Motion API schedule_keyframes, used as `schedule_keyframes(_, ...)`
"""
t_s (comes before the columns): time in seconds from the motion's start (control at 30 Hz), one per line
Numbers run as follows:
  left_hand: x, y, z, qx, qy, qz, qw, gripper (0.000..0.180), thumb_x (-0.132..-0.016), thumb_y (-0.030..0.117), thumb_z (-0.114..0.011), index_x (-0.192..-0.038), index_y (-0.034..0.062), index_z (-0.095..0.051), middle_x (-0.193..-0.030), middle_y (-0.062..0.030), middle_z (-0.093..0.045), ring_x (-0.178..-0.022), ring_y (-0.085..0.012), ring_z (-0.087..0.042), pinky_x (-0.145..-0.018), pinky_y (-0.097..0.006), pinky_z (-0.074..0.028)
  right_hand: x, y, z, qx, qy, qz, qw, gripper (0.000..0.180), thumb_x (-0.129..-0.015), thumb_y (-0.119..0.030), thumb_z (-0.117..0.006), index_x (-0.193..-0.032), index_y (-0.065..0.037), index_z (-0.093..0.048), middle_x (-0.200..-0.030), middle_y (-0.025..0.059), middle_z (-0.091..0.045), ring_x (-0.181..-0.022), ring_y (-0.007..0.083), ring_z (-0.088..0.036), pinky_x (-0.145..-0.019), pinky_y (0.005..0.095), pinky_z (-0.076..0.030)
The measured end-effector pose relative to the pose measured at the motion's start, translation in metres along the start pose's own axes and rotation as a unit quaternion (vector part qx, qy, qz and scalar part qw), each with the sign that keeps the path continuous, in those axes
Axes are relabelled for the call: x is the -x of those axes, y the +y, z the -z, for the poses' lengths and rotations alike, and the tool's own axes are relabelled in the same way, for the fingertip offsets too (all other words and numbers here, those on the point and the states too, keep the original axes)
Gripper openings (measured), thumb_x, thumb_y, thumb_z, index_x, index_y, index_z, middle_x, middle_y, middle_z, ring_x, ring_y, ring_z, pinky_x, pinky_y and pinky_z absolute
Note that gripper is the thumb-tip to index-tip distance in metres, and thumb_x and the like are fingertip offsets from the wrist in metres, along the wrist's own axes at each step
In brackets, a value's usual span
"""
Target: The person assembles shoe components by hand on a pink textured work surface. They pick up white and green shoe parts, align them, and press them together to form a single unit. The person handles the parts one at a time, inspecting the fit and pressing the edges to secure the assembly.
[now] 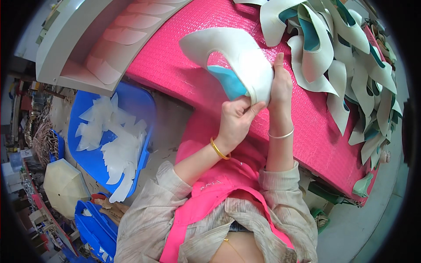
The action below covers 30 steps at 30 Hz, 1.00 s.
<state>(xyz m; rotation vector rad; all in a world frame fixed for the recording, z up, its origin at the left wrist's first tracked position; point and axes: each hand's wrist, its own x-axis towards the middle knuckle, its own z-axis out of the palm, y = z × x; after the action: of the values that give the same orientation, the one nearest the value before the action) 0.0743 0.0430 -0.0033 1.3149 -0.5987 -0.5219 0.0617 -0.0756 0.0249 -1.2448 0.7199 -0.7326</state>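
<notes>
A white shoe upper (252,59) with a teal lining is held up over the pink-covered table (175,83). My left hand (236,120) pinches its lower edge, thumb on the outside, fingers curled by the lining. Along the right side of the upper lies my right hand (280,85), its thumb pointing up and its palm against the white surface; some of its fingers are hidden behind the piece. At the right, many similar white uppers (313,57) with teal linings lie piled on the table.
A grey-white shelf unit (66,48) at the upper left holds rows of thin pale pieces (127,35). Below it a blue bin (81,144) contains translucent scraps (116,149). A cream umbrella (66,188) and blue crates (90,228) stand lower left.
</notes>
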Motion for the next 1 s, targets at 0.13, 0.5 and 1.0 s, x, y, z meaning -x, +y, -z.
schedule_keyframes(0.13, -0.020, 0.020, 0.014, 0.215, -0.026, 0.073, 0.974, 0.022, -0.088, 0.014, -0.054, -0.098, -0.0051, -0.059, -0.089, -0.0076, -0.063, -0.081, -0.0102, -0.059, -0.072, -0.024, -0.047, -0.005, 0.007, 0.020, -0.153, -0.185, -0.041, 0.970, 0.043, -0.089, -0.033, -0.050, -0.109, 0.005, -0.052, -0.099, 0.0106, -0.060, -0.089, 0.0142, -0.058, -0.078, 0.0271, -0.046)
schedule_keyframes(0.5, -0.058, 0.054, 0.059, -0.289, -0.021, -0.014, 0.957, 0.022, -0.083, 0.002, -0.055, -0.104, -0.0062, -0.058, -0.083, -0.0056, -0.063, -0.080, -0.0058, -0.055, -0.071, -0.019, -0.046, -0.009, 0.013, -0.010, 0.157, -0.150, 0.199, 0.956, 0.014, -0.073, -0.012, -0.069, -0.083, -0.003, -0.067, -0.071, 0.0071, -0.065, -0.064, 0.0149, -0.063, -0.058, 0.0271, -0.049)
schedule_keyframes(1.0, -0.097, 0.005, 0.110, -0.388, 0.184, 0.014, 0.903, 0.069, -0.088, 0.035, -0.044, -0.129, -0.0139, -0.017, -0.122, -0.0364, -0.030, -0.108, -0.0480, -0.040, -0.091, -0.044, -0.035, -0.063, -0.006, -0.029, 0.373, 0.103, 0.545, 0.744, 0.030, -0.073, -0.016, -0.067, -0.096, 0.002, -0.058, -0.095, 0.0163, -0.059, -0.083, 0.0251, -0.058, -0.071, 0.0349, -0.045)
